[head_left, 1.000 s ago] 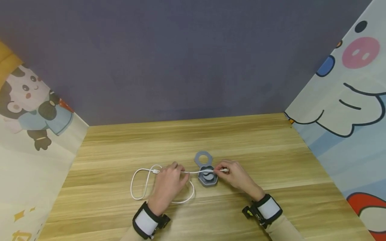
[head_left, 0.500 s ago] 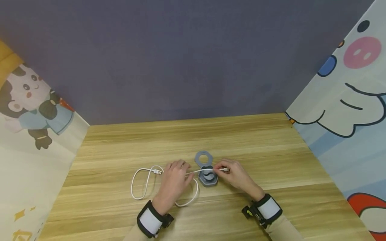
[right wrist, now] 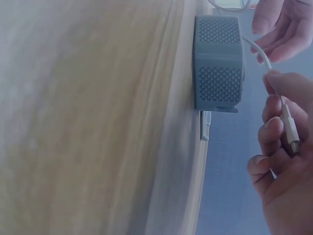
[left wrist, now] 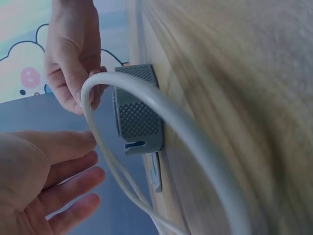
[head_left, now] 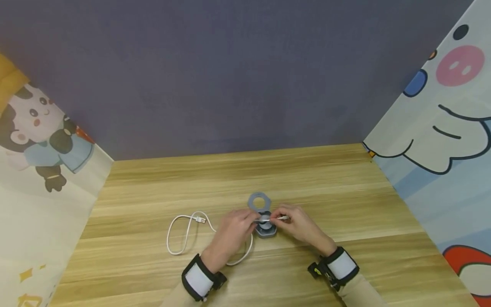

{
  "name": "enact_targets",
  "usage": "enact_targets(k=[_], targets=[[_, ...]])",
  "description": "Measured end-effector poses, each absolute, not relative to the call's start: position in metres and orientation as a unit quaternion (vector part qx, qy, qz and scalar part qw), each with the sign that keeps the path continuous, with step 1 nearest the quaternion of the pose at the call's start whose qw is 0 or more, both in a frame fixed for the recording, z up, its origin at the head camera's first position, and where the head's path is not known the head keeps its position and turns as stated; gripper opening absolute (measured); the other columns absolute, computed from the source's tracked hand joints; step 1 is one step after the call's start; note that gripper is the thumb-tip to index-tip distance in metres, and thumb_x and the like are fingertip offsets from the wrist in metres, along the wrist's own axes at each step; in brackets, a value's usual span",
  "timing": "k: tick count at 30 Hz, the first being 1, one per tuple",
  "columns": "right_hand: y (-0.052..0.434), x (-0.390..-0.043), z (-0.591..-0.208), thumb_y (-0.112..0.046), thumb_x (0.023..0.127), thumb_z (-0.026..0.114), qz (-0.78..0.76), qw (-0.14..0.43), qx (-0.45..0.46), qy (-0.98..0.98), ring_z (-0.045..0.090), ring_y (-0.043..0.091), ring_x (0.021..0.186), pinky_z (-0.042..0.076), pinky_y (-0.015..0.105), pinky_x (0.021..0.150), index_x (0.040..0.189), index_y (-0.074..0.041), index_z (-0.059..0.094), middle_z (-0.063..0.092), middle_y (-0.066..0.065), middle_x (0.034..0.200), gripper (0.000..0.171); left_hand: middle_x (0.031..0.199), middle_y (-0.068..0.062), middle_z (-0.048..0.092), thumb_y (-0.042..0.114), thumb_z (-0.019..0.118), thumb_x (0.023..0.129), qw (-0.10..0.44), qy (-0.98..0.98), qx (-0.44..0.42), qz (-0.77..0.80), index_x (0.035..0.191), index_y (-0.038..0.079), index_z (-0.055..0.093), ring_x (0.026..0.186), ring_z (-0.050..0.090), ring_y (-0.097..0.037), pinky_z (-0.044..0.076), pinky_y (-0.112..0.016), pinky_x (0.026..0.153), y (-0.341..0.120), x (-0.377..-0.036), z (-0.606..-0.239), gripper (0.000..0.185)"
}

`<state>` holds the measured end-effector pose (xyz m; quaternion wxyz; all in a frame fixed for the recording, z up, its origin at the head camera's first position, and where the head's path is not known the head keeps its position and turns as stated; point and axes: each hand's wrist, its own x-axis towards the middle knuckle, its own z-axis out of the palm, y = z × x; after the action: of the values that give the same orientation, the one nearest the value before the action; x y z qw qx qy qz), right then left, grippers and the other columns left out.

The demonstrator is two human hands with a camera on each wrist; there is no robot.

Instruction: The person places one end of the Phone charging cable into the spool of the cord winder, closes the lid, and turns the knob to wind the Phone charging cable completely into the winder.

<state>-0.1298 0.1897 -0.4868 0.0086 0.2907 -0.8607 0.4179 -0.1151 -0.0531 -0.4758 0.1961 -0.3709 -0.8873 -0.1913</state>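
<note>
A white charging cable (left wrist: 142, 93) runs between both hands. My right hand (head_left: 301, 224) pinches it just behind a white plug (right wrist: 289, 125), which lies along the curled fingers. With thumb and forefinger my left hand (head_left: 231, 232) pinches the cable further along, its other fingers loose in the left wrist view. Below the stretch between the hands stands a grey hexagonal case (head_left: 265, 232) with textured sides and a rounded core inside. Its lid (head_left: 250, 202), flat with a round hole, lies folded back behind it. The left fingers partly cover the case in the head view.
The cable's USB plug (head_left: 200, 219) lies on the wooden table (head_left: 153, 183) at left, beside a loose loop. More slack curves under my left wrist. A dark grey panel (head_left: 238, 85) stands behind the table, with printed walls at both sides.
My left hand has slid right along the cable to the case, close to the right hand, shortening the stretch between them. The right hand stays nearly in place. The USB plug now shows fully.
</note>
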Motion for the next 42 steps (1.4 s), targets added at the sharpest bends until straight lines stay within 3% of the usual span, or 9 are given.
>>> enact_targets(k=[11, 18, 29, 35, 42], targets=[[0.189, -0.132, -0.488, -0.009, 0.094, 0.075, 0.392, 0.004, 0.300, -0.870, 0.070, 0.013, 0.094, 0.062, 0.027, 0.080, 0.099, -0.015, 0.075, 0.071, -0.004, 0.099, 0.008, 0.103, 0.002, 0.076, 0.008, 0.077, 0.091, 0.173, -0.894, -0.381, -0.160, 0.107, 0.013, 0.077, 0.090, 0.071, -0.012, 0.057, -0.027, 0.082, -0.046, -0.116, -0.481, 0.017], [0.188, -0.133, -0.489, -0.012, 0.095, 0.075, 0.387, 0.004, 0.299, -0.873, 0.070, 0.013, 0.092, 0.061, 0.027, 0.077, 0.098, -0.012, 0.075, 0.070, -0.004, 0.098, 0.003, 0.096, 0.004, 0.074, 0.021, 0.080, 0.091, 0.169, -0.896, -0.383, -0.148, 0.101, 0.015, 0.080, 0.088, 0.070, -0.011, 0.057, -0.028, 0.081, -0.042, -0.116, -0.482, 0.012], [0.182, -0.133, -0.488, -0.008, 0.094, 0.075, 0.398, -0.013, 0.272, -0.876, 0.070, 0.015, 0.092, 0.061, 0.025, 0.076, 0.101, -0.010, 0.070, 0.072, 0.002, 0.100, 0.009, 0.093, 0.004, 0.070, 0.027, 0.079, 0.092, 0.176, -0.900, -0.383, -0.109, 0.097, 0.014, 0.081, 0.086, 0.068, -0.011, 0.055, -0.029, 0.081, -0.038, -0.109, -0.485, 0.014], [0.182, -0.133, -0.485, -0.002, 0.095, 0.071, 0.406, -0.032, 0.264, -0.874, 0.072, 0.021, 0.095, 0.062, 0.027, 0.078, 0.106, -0.005, 0.069, 0.072, 0.007, 0.103, 0.011, 0.091, 0.004, 0.071, 0.027, 0.077, 0.091, 0.209, -0.894, -0.392, -0.049, 0.096, 0.014, 0.080, 0.084, 0.067, -0.012, 0.054, -0.028, 0.079, -0.035, -0.107, -0.485, 0.014], [0.184, -0.135, -0.487, -0.004, 0.095, 0.073, 0.392, -0.008, 0.254, -0.884, 0.067, 0.009, 0.084, 0.057, 0.023, 0.070, 0.108, -0.006, 0.071, 0.074, 0.005, 0.101, 0.013, 0.093, 0.004, 0.071, 0.027, 0.076, 0.090, 0.222, -0.895, -0.387, -0.012, 0.097, 0.015, 0.079, 0.085, 0.068, -0.013, 0.055, -0.028, 0.083, -0.035, -0.105, -0.485, 0.015]])
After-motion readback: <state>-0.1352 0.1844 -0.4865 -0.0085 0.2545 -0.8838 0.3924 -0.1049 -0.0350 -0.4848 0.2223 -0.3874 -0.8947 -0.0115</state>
